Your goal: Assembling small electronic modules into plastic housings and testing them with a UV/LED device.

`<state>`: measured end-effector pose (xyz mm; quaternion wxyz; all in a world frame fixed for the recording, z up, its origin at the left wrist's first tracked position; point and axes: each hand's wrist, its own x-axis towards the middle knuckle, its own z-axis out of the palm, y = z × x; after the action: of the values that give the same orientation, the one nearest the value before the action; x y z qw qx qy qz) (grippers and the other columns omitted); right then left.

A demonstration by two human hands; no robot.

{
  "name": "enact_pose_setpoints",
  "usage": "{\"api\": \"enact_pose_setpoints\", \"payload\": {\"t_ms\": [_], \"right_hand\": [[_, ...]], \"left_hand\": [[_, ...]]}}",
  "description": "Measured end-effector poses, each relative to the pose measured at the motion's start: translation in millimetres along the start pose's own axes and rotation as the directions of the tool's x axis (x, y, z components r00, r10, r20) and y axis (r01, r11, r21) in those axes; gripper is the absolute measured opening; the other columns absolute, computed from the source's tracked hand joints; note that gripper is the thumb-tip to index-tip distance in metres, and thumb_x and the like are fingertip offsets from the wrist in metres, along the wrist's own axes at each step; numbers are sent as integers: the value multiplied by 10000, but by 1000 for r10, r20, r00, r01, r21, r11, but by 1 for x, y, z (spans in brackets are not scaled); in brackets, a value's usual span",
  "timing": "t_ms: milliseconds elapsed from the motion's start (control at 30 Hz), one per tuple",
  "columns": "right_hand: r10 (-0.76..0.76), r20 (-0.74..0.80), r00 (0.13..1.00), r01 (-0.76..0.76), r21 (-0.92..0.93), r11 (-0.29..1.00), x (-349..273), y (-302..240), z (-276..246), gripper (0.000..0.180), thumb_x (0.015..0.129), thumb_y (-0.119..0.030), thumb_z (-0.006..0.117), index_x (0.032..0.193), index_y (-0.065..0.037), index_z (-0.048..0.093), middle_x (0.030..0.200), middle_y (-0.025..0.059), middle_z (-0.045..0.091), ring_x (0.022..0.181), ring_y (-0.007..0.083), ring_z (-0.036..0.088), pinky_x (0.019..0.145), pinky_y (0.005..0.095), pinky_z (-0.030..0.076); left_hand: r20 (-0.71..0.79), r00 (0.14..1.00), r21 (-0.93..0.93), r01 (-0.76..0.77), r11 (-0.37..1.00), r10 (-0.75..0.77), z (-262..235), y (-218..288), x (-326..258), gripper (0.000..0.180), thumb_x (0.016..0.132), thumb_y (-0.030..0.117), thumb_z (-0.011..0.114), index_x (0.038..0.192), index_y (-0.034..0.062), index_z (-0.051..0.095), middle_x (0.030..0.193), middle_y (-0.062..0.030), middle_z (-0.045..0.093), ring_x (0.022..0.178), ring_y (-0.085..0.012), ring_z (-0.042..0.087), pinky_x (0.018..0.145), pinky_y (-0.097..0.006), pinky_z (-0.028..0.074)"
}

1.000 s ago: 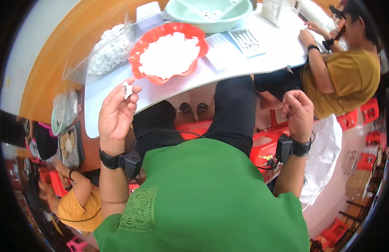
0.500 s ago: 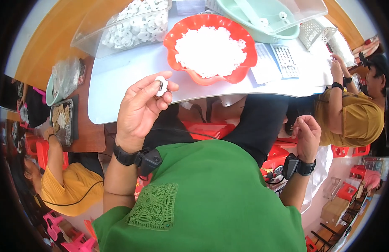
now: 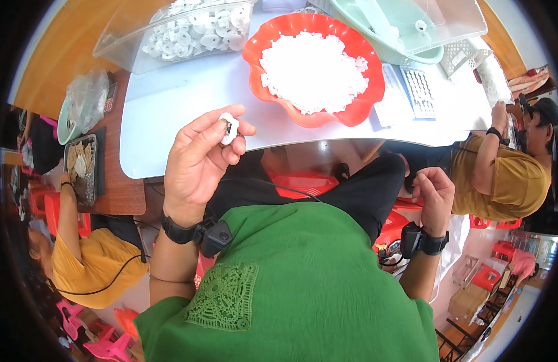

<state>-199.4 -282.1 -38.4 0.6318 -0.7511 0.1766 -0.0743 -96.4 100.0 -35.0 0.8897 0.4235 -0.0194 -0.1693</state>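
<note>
Left hand (image 3: 197, 160) is raised in front of the near edge of the white table (image 3: 170, 114), fingers curled, pinching a small white plastic ring part (image 3: 229, 128) between thumb and fingertips; the part sits right at the table's near edge as seen from the head camera, clear of the surface. Right hand (image 3: 434, 192) is down below the near edge, over the dark trouser leg, loosely curled (whether anything sits inside it is not visible, can't tell). Both wrists carry black bands with small black units. On the table: red scalloped bowl (image 3: 351, 111) near the middle, heaped with small white pieces (image 3: 315, 72), its rim close to the near edge. At the far left corner, a clear plastic tub (image 3: 119, 45) of the same kind of white ring parts. At the far edge right of the bowl, a pale green basin (image 3: 405, 54) with a clear lid or tray over it. White perforated trays (image 3: 420, 90) lie just right of the bowl. Another person in a yellow shirt (image 3: 508, 181) sits at the right end, forearm at the table edge. A second person in yellow (image 3: 92, 265) is low at left, beside a dark tray (image 3: 98, 175) on a brown side surface.
</note>
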Motion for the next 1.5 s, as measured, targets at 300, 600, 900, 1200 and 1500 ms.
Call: {"api": "enact_pose_setpoints", "payload": {"t_ms": [300, 600, 900, 1200, 1500], "right_hand": [[40, 6, 999, -40, -30, 999, 2, 4, 1, 55, 890, -46, 568, 857, -4, 582, 713, -6, 577, 564, 35, 513, 514, 169, 430], [15, 8, 1000, -14, -54, 998, -4, 7, 7, 61, 885, -61, 581, 842, -18, 586, 691, -21, 558, 558, 29, 514, 495, 166, 432], [-6, -9, 1000, 5, -105, 994, -8, 0, 7, 60, 879, -72, 590, 844, -23, 591, 696, -23, 564, 553, 30, 515, 488, 168, 430], [-29, -2, 1000, 29, -108, 994, -6, -4, 11, 55, 871, -69, 595, 843, -21, 595, 673, -23, 558, 552, 33, 516, 485, 172, 429], [-30, 15, 999, 31, -103, 994, -8, -3, 8, 66, 874, -77, 595, 839, -21, 593, 676, -21, 558, 554, 38, 520, 482, 173, 428]], "left_hand": [[31, 999, 26, -10, 1000, 9, 12, 5, 9, 321, 931, 82, 497, 1211, -74, 525, 974, -185, 627, 739, -143, 592, 625, -223, 511], [28, 999, 43, -32, 999, 31, 8, 2, -3, 323, 931, 82, 500, 1212, -74, 526, 984, -189, 628, 744, -144, 592, 623, -225, 506], [44, 998, 20, -47, 999, 46, 5, 3, -7, 319, 930, 81, 501, 1207, -74, 531, 980, -187, 628, 751, -145, 592, 626, -223, 502], [40, 997, 24, -70, 997, 69, 7, 7, -7, 311, 937, 91, 504, 1200, -72, 537, 984, -185, 627, 754, -141, 595, 634, -220, 507], [20, 998, 43, -60, 997, 59, 6, 3, -7, 306, 933, 84, 511, 1195, -72, 539, 980, -186, 629, 753, -144, 604, 632, -217, 524]]}}
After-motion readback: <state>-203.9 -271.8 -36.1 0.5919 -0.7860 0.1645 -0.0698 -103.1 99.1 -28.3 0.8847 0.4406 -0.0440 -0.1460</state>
